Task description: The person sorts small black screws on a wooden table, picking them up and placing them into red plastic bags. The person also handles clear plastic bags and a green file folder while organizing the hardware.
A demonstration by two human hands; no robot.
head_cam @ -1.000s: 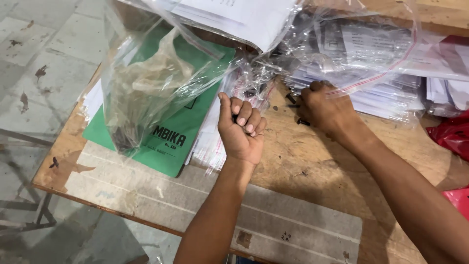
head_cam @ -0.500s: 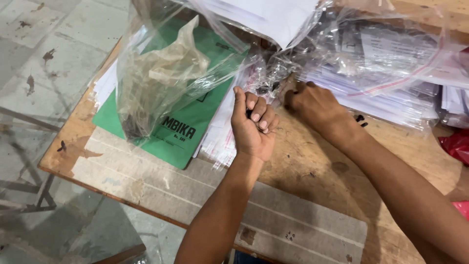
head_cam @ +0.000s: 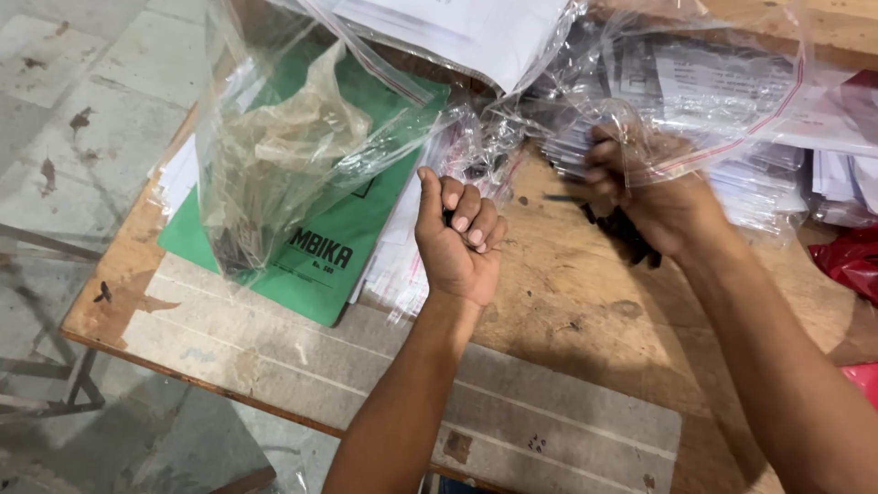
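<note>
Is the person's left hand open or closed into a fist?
Closed. The left hand is curled into a fist above the wooden table, its fingers folded onto the palm around something small and dark that is mostly hidden.

Table point(head_cam: 567, 311): worn wooden top, scratched and stained, pale grey patches along the near edge, small dark specks on its surface.
Floor point(head_cam: 82, 110): grey stained tiles to the left of the table.
Green folder point(head_cam: 320, 247): lies flat near the left edge, resting partly on white papers point(head_cam: 178, 174) that stick out beneath it.
Clear plastic bag point(head_cam: 274, 155): crumpled, stands on the folder, dark small pieces at its bottom.
Small zip bags point(head_cam: 412, 265): a loose flat pile just right of the folder.
Stacked packets point(head_cam: 759, 183): clear sleeves of printed sheets along the far side.
Red item point(head_cam: 846, 261): at the right edge, partly cut off.
</note>
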